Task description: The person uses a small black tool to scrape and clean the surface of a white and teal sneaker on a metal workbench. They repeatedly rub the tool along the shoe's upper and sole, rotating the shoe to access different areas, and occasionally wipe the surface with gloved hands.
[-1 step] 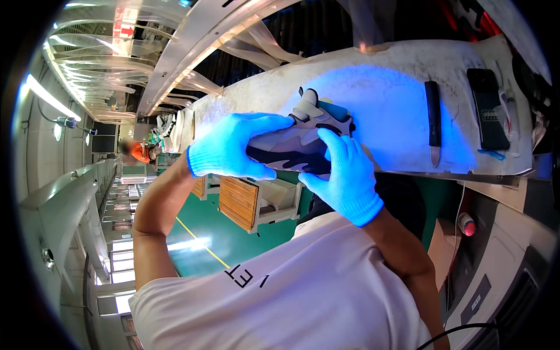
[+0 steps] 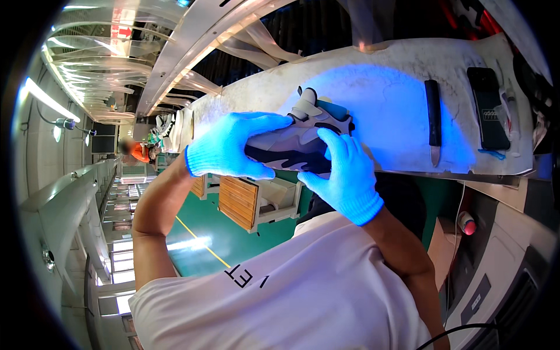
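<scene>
Both of my hands wear knitted gloves, lit bright blue. Between them is a grey and black sneaker [image 2: 291, 140] with a pale strap and tongue at its top and a teal patch near its opening. My left hand [image 2: 230, 146] wraps round the toe end, with the thumb along the lower side and the fingers over the top. At the heel end, my right hand [image 2: 347, 181] grips the near side, index finger on the upper and thumb by the lower edge. The shoe is held over the near edge of the worktable [image 2: 385, 116]. Its underside is hidden.
To the right on the table lie a knife [image 2: 433, 119] with a black handle and a dark phone [image 2: 489, 111]. A wooden-topped stand [image 2: 238, 201] is below the table. Far left, a person in orange [image 2: 140, 151] is near several shoes [image 2: 166, 128].
</scene>
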`<state>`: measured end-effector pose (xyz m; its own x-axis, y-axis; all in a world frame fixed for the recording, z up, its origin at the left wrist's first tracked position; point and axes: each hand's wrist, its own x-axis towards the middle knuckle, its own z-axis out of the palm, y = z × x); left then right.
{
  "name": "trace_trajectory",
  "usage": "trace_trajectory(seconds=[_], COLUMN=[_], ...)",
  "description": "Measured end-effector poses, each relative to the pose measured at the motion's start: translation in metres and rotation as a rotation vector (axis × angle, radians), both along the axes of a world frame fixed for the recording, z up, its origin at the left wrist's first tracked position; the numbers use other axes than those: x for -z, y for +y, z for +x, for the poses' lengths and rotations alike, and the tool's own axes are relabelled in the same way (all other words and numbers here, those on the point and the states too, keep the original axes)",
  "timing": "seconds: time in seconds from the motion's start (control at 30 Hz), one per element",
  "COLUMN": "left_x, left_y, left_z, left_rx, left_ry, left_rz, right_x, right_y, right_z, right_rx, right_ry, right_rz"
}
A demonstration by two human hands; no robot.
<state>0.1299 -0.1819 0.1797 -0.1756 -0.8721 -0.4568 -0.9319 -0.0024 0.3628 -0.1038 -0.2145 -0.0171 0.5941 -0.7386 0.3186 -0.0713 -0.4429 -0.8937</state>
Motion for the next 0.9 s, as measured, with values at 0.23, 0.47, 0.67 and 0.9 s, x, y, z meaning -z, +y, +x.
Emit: trace_trajectory(seconds=[0.23,0.47,0.67,0.9], left_x=[0.001,0.006,0.027,0.043], left_y=[-0.019,-0.072,-0.070,-0.079], left_z=[0.006,-0.026,-0.016,-0.032], left_rx=[-0.132,-0.493,-0.444,-0.326], left_ry=[0.034,-0.029,-0.111,-0.412], left_rz=[0.235,0.696,0.631,0.558], right_x=[0.001,-0.002,-0.005,-0.004], right_y=[-0.008,-0.019,-0.027,-0.027], right_z=[0.006,0.015,0.018,0.024], right_rx=[0.040,-0.021,-0.088,-0.070], right_ry=[-0.046,-0.034,-0.060,0.008], right_rz=[0.069,0.167,0.296,0.292])
